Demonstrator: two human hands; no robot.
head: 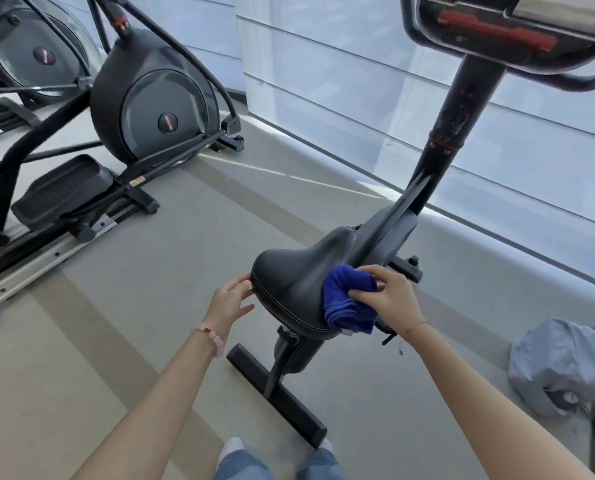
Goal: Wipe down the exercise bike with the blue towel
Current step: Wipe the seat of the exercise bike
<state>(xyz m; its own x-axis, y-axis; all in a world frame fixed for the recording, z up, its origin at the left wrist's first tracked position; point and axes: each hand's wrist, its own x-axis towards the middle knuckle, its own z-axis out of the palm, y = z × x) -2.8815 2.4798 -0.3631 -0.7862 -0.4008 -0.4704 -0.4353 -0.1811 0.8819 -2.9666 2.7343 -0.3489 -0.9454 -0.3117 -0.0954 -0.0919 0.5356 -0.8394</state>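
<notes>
Blue towel point(349, 299) bunched in right hand point(389, 296), fingers curled round it, pressed on black seat point(296, 282) of exercise bike point(462, 98), seat's 3 o'clock side. Left hand point(230, 299) relaxed, fingertips touching seat edge at 9 o'clock. Elliptical point(150, 105) off at 10 o'clock, grey cloth bundle point(562, 362) at 4.

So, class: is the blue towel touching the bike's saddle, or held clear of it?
Touching. The head view shows the blue towel, gripped by the right hand, lying against the saddle.
</notes>
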